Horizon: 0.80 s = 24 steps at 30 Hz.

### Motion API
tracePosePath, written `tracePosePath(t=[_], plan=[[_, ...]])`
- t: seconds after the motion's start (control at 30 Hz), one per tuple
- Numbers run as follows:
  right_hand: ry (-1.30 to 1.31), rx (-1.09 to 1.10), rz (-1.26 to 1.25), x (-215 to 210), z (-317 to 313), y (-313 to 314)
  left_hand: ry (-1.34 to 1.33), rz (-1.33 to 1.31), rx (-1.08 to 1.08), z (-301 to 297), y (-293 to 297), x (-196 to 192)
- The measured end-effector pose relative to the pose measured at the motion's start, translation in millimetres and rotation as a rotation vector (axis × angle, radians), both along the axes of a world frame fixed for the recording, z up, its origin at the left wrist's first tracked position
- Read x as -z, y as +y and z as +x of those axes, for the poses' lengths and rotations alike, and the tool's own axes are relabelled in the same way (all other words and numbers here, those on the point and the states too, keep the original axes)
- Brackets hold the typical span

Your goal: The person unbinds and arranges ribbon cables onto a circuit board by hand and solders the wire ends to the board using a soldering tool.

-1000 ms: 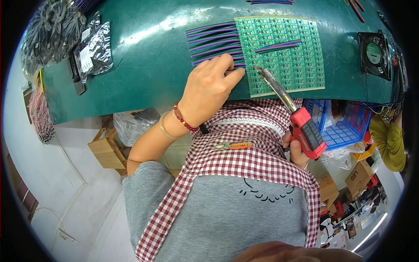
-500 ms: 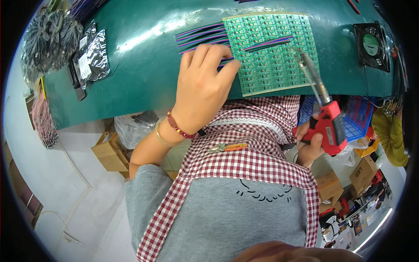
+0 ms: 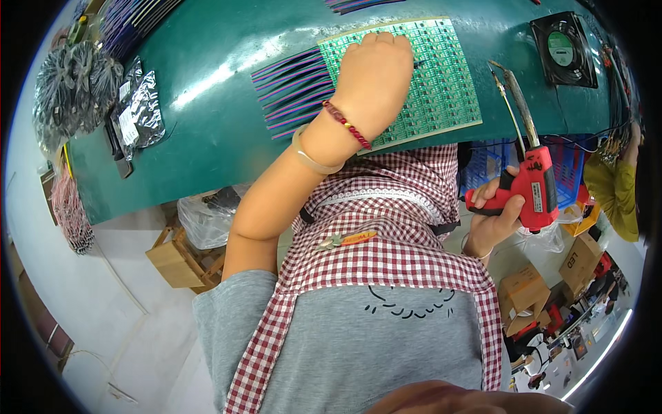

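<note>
My left hand is over the green circuit board panel, its fingers curled down and their tips hidden. A short dark end sticks out beside its knuckles, where loose wires lay before; what the fingers hold is hidden. A row of dark wires, with purple and blue among them, fans out from the panel's left edge. My right hand is wrapped round the handle of a red soldering gun. Its long metal tip and thin feed tube point up, to the right of the panel and apart from it.
A black fan stands at the right of the green table. More wires lie at the far edge. Bagged cables and a silver packet are at the left. A blue basket sits below the table at right.
My left hand has moved right and away from me, from the wire row onto the panel, covering the loose wires there. The soldering gun has shifted slightly right, away from the panel.
</note>
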State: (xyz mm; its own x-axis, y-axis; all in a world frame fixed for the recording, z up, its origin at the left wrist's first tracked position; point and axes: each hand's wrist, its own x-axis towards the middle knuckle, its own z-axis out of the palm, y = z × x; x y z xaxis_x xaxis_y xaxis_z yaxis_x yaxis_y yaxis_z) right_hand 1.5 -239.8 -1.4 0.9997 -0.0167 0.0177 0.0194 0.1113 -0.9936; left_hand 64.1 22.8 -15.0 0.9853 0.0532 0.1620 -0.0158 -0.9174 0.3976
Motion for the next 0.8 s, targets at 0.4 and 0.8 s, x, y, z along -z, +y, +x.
tracePosePath(t=[0.4,0.8], plan=[[0.036,-0.217,-0.003,5,-9,-5,-0.120,-0.504,-0.104,-52,41,-33],[0.223,-0.499,-0.108,15,-24,-20,-0.183,-0.380,-0.103,-114,39,-15]])
